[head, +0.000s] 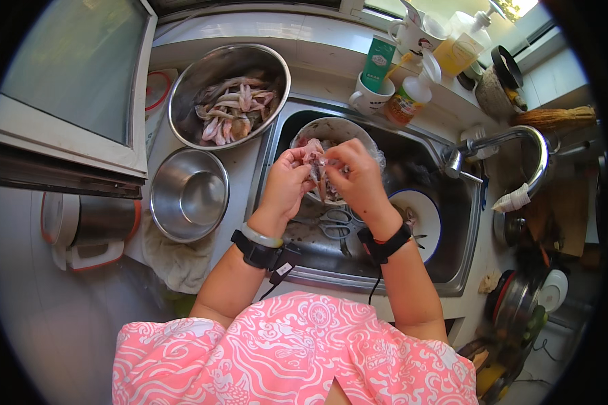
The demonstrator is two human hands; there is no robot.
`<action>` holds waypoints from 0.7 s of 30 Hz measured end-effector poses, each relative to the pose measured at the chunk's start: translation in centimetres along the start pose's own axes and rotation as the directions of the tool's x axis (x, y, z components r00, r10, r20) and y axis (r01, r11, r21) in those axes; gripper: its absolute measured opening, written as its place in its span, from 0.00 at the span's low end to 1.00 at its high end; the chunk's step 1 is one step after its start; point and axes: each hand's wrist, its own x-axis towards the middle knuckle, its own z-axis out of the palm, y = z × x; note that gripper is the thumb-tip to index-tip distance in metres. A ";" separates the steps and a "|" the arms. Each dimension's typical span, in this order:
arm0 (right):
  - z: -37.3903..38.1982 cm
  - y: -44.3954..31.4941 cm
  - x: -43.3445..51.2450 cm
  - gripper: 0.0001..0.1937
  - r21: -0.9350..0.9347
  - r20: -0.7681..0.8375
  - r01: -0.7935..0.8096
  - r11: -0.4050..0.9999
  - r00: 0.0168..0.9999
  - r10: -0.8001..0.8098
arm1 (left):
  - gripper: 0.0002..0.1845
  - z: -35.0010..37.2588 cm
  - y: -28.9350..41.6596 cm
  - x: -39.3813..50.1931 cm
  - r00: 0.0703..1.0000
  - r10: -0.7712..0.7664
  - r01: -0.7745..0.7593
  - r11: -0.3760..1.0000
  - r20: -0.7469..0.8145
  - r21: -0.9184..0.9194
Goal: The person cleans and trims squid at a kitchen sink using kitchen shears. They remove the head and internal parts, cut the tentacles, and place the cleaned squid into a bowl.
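Observation:
A small opened fish [316, 167] is pinched in the fingers of my left hand [289, 179], its dark inside showing. My right hand [357, 169] grips at the fish's right side, its fingertips somewhat blurred. Both hands are over a white round container [329, 125] lined with clear plastic, standing in the steel sink [309, 253]. Scraps show inside it, partly hidden by my hands. Below it lie grey-handled scissors [336, 224] on the sink floor. A blue-rimmed white plate [428, 238] with fish on it rests to the right, partly behind my right wrist.
Many whole fish [235, 106] fill a large steel bowl [182, 109] at the back left. Nearer stands a smaller steel bowl [190, 195]. A curved faucet [534, 147] reaches in from the right. Behind the sink are a mug [370, 101] and a spray bottle [409, 98]. An open window sash [71, 126] juts in at left.

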 end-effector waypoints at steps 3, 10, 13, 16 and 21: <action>0.9 -0.2 -0.2 0.08 -0.155 -0.030 -0.019 0.988 0.999 0.015 | 0.11 0.3 -0.4 -0.2 1.000 0.026 -0.027 0.997 0.012 0.070; 0.5 0.6 -1.4 0.02 -0.197 -0.061 -0.012 0.980 0.998 0.000 | 0.07 0.6 -1.0 -0.3 0.996 0.048 -0.051 0.998 0.074 0.038; -0.3 0.8 -2.6 0.02 -0.259 0.000 -0.031 0.965 0.999 0.032 | 0.08 0.7 -1.1 -0.4 0.996 0.030 -0.031 0.999 0.084 0.009; -1.4 0.6 -4.0 0.02 -0.362 0.084 -0.105 0.926 0.986 0.145 | 0.10 0.9 -1.0 -0.5 0.996 0.047 -0.048 0.999 0.072 0.013; -1.6 -1.1 -5.3 0.04 -0.136 -0.097 -0.111 0.984 0.990 0.098 | 0.12 1.4 -1.1 -1.5 0.996 0.048 -0.052 0.997 0.075 0.051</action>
